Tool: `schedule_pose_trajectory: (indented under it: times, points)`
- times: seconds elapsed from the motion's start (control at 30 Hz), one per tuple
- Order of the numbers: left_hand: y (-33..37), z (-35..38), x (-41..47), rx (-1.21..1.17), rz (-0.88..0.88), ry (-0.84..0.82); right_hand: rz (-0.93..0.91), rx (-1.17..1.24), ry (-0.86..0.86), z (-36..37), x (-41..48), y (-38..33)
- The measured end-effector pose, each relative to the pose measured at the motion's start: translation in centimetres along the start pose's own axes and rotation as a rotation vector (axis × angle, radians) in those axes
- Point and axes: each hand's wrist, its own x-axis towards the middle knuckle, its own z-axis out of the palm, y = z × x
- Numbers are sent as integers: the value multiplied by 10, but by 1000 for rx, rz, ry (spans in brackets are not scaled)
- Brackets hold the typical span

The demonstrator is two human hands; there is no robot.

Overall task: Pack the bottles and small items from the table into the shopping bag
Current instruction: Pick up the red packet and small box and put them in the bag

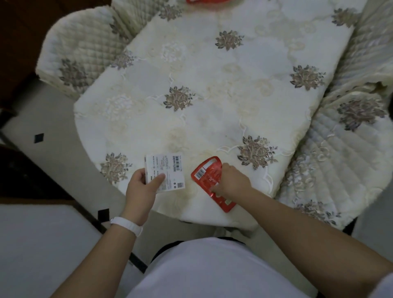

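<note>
A flat white box (168,168) with barcodes and small print lies at the near edge of the cream embroidered table (212,95). My left hand (142,187) grips its lower left corner, thumb on top. Right of it lies a red foil packet (207,176) with a white barcode label. My right hand (231,180) pinches the packet's right side, fingers curled over it. A red object (205,1) peeks in at the far top edge of the table; I cannot tell what it is.
Quilted cream chairs stand at the far left (80,49) and at the right (344,149) of the table. A pale tiled floor (42,131) with small black diamonds runs along the left. A white watch band sits on my left wrist.
</note>
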Motion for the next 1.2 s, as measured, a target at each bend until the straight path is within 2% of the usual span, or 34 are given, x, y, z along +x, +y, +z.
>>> schedule_pose_trajectory:
  times: [0.1,0.27,0.47,0.7,0.87,1.2]
  points:
    - [-2,-7,-1,-28,6,6,-8,173,-96,2,-2,-1]
    - [-7,-28,-2,-103,5,28,-24,331,-115,9,-12,-20]
    - [-11,-70,11,-194,7,20,-122,474,-162,17,-23,-74]
    - [-10,-167,60,-357,48,15,-91,634,-49,36,-27,-184]
    - [-9,-265,105,-426,90,0,-78,670,24,62,-20,-290]
    - [-8,-420,160,-526,147,170,-207,691,-10,96,19,-468]
